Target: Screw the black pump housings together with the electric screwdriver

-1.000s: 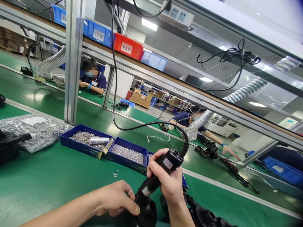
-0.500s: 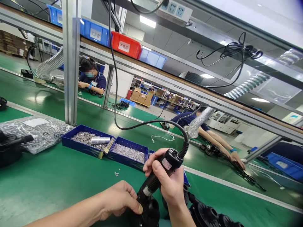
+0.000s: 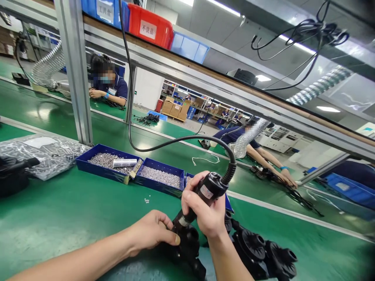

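Observation:
My right hand (image 3: 206,208) is wrapped round a black corded electric screwdriver (image 3: 212,187), which tilts down to the left. Its lower end meets a black plastic housing (image 3: 187,246) at the bottom middle; the bit itself is hidden. My left hand (image 3: 155,230) is closed at that housing, thumb pressed on it beside the tool's nose. Whether its fingertips also pinch a small part or the tool's tip, I cannot see. Beyond my hands stand a blue tray of screws (image 3: 102,160) and a blue tray of small metal nuts or washers (image 3: 159,177).
Several black housings (image 3: 252,246) lie right of my right arm. A bag of metal parts (image 3: 43,156) and another black housing (image 3: 14,175) are at the left. A metal post (image 3: 74,74) rises behind the trays. The tool's cable (image 3: 175,140) loops overhead. Co-workers sit across the bench.
The view has tipped slightly downward, showing more of the housings at the bottom. Both hands and the screwdriver keep the same hold, sitting a little higher in the picture.

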